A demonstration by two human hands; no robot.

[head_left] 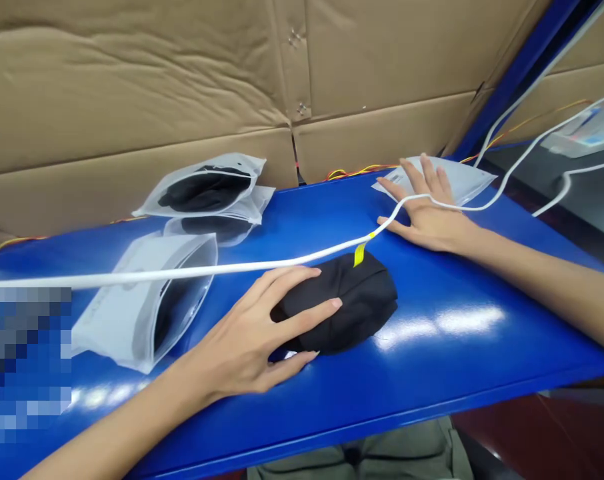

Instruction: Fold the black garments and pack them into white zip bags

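A folded black cloth item lies on the blue table. My left hand rests over its left end, fingers spread and curved around it; the thumb is along the near edge. My right hand is spread flat at the back right, its fingertips on a translucent white bag. A white cable with a yellow tag runs above the black cloth and across my right hand.
At the left lies an open white bag with dark content. Behind it are two stacked bags with black cloth inside. Brown padded panels stand along the back. A clear container sits on a dark surface at the right.
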